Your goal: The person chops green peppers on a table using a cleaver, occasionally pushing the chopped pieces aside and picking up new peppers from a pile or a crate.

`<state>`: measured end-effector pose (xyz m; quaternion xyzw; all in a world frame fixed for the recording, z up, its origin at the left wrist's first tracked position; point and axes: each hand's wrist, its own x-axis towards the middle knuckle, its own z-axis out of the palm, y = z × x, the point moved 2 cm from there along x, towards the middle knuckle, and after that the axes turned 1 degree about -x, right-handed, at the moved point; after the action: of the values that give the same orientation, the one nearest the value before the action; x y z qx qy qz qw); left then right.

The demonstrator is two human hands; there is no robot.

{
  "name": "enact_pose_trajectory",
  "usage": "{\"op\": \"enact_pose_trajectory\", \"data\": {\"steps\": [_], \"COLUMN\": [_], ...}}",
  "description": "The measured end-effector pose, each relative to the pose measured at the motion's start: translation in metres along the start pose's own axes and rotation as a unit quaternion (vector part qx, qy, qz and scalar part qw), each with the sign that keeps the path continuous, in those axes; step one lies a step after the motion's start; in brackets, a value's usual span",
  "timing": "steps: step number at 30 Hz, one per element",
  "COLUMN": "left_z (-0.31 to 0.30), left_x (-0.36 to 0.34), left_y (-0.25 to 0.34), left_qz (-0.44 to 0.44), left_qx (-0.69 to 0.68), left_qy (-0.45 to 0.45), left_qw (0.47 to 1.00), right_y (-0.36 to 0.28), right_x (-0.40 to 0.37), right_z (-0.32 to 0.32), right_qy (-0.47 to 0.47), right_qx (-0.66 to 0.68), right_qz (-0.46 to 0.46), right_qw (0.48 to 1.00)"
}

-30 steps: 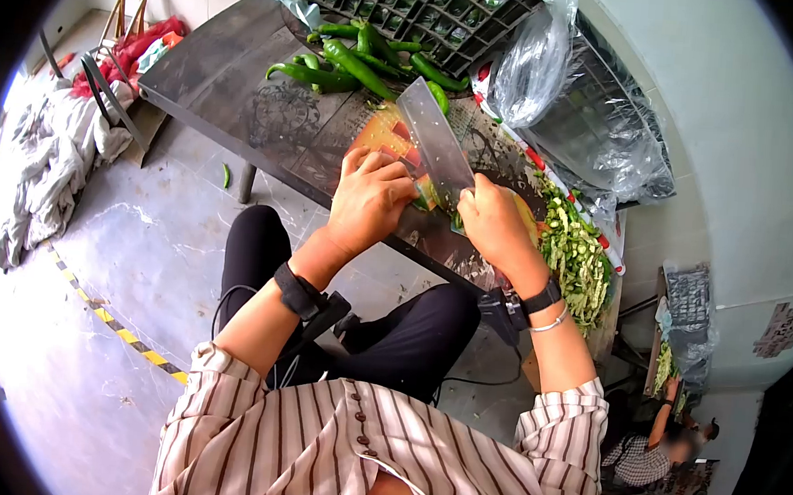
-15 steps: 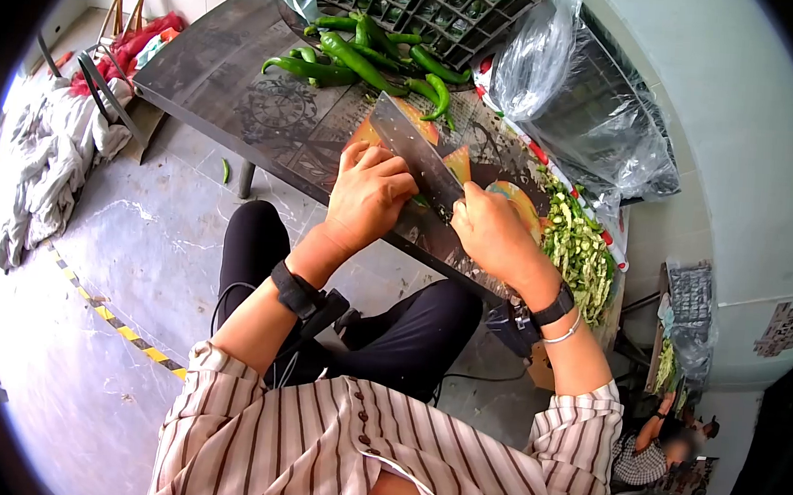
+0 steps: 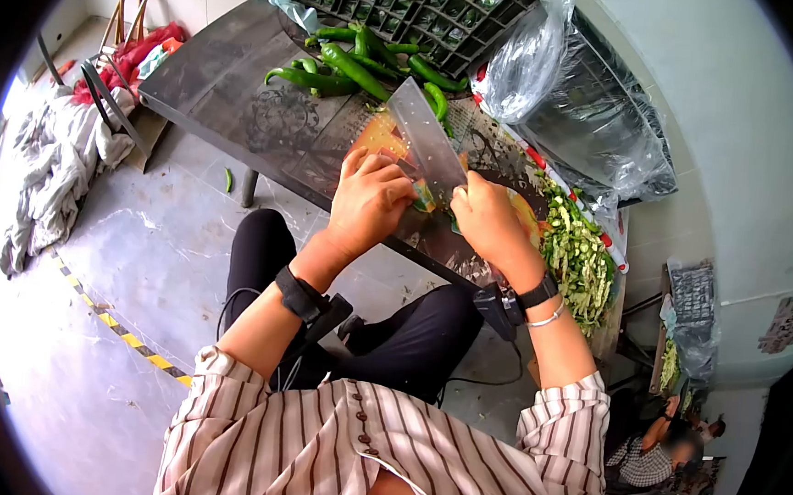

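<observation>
My right hand (image 3: 492,219) is wrapped round the handle of a broad-bladed kitchen knife (image 3: 423,132), its blade slanting up and left over the table. My left hand (image 3: 369,196) is closed at the table's near edge, fingers curled left of the blade. A bit of green shows by its fingertips; most of the green chili pepper held there is hidden. Beyond the blade lies a pile of whole green chili peppers (image 3: 354,68). Chopped green pepper pieces (image 3: 578,260) are heaped to the right of my right hand.
A black plastic crate (image 3: 404,13) stands at the table's (image 3: 215,74) far side. Clear plastic wrap covers another dark crate (image 3: 599,114) on the right. One pepper (image 3: 228,180) lies on the floor. Crumpled cloth (image 3: 62,164) is at left; another person (image 3: 648,458) sits at far right.
The knife blade has lifted and turned more upright, away from my left fingers. My left hand stays nearly in place, still closed.
</observation>
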<state>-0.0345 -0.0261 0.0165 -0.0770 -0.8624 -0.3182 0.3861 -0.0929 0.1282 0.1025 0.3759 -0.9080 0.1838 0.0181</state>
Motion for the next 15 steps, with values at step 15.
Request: {"op": "enact_pose_trajectory", "data": {"steps": [15], "left_z": [-0.002], "left_x": [0.000], "left_y": [0.001], "left_qz": [0.006], "left_qx": [0.002], "left_qy": [-0.004], "left_qw": [1.000], "right_y": [-0.010], "right_x": [-0.013], "right_z": [-0.010], "right_qy": [-0.064], "right_qx": [-0.022], "right_qz": [-0.044], "right_qw": [0.997]}}
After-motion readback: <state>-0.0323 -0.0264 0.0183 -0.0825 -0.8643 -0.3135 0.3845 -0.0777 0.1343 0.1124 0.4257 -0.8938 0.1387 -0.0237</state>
